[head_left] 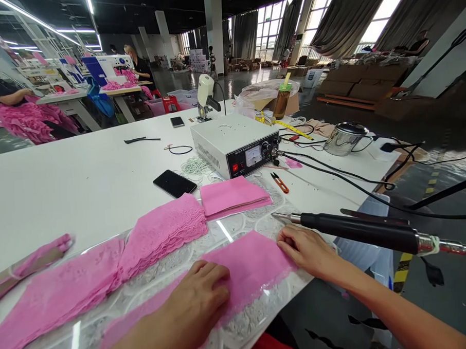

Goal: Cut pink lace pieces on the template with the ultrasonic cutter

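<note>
A pink fabric piece (252, 263) with a lacy lower edge lies on the clear patterned sheet (261, 214) in front of me. My left hand (201, 294) rests on its left part, fingers bent and close together, pressing the cloth. At the right edge of the cloth, my right hand (308, 248) is closed in a pinch on it. A black pen-like tool with a pointed metal tip (355, 231) hangs just above my right hand, touched by neither hand. Behind the cloth sit a folded pink piece (234, 195) and a stack of pink lace pieces (166, 226).
A control box (235, 143) with a dial stands at the back, cables running right. Nearby are orange thread snips (280, 182), a phone (174, 183), a glass mug (345, 138) and a bottle (283, 100). Co-workers sit at sewing machines (105, 69) further left.
</note>
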